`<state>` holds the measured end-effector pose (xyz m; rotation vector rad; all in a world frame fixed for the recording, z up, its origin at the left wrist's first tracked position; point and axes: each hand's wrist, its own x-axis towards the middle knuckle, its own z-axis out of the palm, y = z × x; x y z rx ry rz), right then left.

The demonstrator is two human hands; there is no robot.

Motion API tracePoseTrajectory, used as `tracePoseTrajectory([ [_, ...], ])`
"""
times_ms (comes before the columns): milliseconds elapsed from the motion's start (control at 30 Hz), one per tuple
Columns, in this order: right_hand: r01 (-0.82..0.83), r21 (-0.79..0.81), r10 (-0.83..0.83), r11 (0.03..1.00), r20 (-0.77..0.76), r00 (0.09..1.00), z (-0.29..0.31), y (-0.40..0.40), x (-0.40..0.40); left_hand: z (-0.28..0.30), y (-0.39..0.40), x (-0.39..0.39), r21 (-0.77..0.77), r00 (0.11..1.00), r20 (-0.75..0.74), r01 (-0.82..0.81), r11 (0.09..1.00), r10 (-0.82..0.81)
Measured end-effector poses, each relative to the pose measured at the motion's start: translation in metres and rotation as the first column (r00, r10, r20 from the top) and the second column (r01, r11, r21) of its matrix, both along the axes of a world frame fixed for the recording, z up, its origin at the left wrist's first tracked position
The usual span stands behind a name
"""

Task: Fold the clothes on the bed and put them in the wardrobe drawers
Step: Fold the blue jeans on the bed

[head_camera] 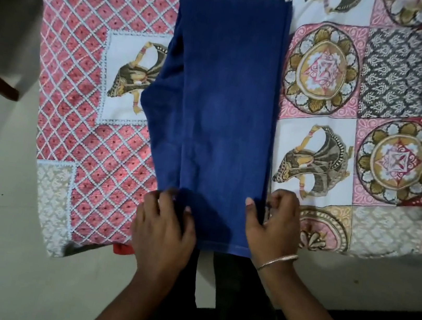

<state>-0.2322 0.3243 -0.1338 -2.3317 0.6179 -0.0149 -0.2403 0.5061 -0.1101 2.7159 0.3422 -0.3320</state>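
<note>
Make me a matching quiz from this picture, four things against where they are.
Things:
1. blue garment
2. left hand
3. right hand
4. bangle

Places:
A. gripping the garment's near right corner
B. on the right wrist
C. lying lengthwise on the patterned bedsheet
D. on the garment's near left corner

Pairs: 1-C, 2-D, 3-A, 4-B

Dim, flat indoor light, no glare. Soft shadow on blue garment (pixel 222 112) just ahead of left hand (pixel 164 224); right hand (pixel 274 224) casts little. Top right corner falls into deep shadow. Whole frame soft, slight motion smear, bedspread (pixel 371 145) print fuzzy. Wide-angle bending curves bed edges toward the borders.
</note>
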Motion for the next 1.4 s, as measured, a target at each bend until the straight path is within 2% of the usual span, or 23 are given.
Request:
tracePoseTrajectory([
  [67,-0.057,-0.054,0.064,0.997,0.146,0.987,-0.006,-0.002,0.029,-0.009,-0.011,0.029,-0.031,0.981,0.151,0.126,0.992,-0.12],
  [133,-0.154,-0.146,0.182,0.977,0.205,0.962,-0.015,-0.002,0.062,-0.024,-0.024,0.065,-0.015,0.95,0.197,0.249,0.968,-0.242],
  [167,-0.218,-0.231,0.266,0.948,0.207,0.941,-0.021,-0.001,0.08,-0.033,-0.029,0.085,0.008,0.938,0.183,0.298,0.954,-0.295],
  [233,-0.352,-0.356,0.414,0.866,0.113,0.903,-0.034,0.001,0.11,-0.05,-0.033,0.119,0.053,0.937,0.111,0.328,0.943,-0.332],
  [300,-0.377,-0.345,0.412,0.86,0.033,0.91,-0.046,0.0,0.131,-0.065,-0.027,0.141,0.046,0.954,0.024,0.298,0.953,-0.299],
  [400,-0.163,-0.188,0.185,0.969,0.11,0.976,-0.053,-0.007,0.156,-0.072,-0.017,0.161,0.01,0.975,0.035,0.22,0.975,-0.22],
  [500,-0.06,0.016,0.057,0.998,0.148,0.987,-0.046,-0.009,0.181,-0.065,-0.011,0.184,-0.027,0.991,0.12,0.055,0.998,-0.052],
  [600,0.142,0.259,-0.134,0.955,-0.05,0.99,-0.032,-0.014,0.215,-0.055,-0.002,0.232,-0.079,0.988,0.08,-0.123,0.989,0.13],
  [667,0.252,0.442,-0.185,0.861,-0.189,0.964,-0.025,-0.017,0.237,-0.049,0.007,0.273,-0.196,0.978,-0.009,-0.205,0.959,0.207],
  [733,0.272,0.554,-0.183,0.787,-0.211,0.96,-0.028,-0.023,0.251,-0.038,0.012,0.306,-0.408,0.946,-0.173,-0.323,0.854,0.275],
  [800,0.242,0.626,-0.137,0.741,-0.213,0.968,-0.023,-0.024,0.254,-0.031,0.016,0.326,-0.57,0.911,-0.337,-0.399,0.718,0.239],
  [933,0.242,0.755,-0.081,0.609,-0.245,0.966,-0.016,-0.03,0.26,-0.021,0.017,0.333,-0.733,0.864,-0.494,-0.472,0.49,0.095],
  [1000,0.228,0.778,-0.066,0.586,-0.235,0.97,-0.014,-0.031,0.261,-0.018,0.017,0.326,-0.8,0.894,-0.44,-0.431,0.417,0.08],
  [1067,0.204,0.795,-0.061,0.572,-0.207,0.976,-0.005,-0.031,0.257,-0.01,0.016,0.313,-0.851,0.939,-0.327,-0.341,0.4,0.105],
  [1200,0.038,0.802,0.013,0.597,-0.057,0.998,0.018,-0.039,0.224,0.016,0.027,0.273,-0.927,0.981,-0.169,-0.192,0.322,0.097],
  [1300,-0.125,0.735,0.126,0.667,0.054,0.991,0.035,-0.049,0.189,0.038,0.038,0.228,-0.922,0.996,-0.05,-0.076,0.381,0.077],
  [1400,-0.305,0.567,0.315,0.765,0.083,0.945,0.04,-0.054,0.145,0.043,0.05,0.168,-0.9,0.999,-0.04,-0.052,0.433,0.036],
])
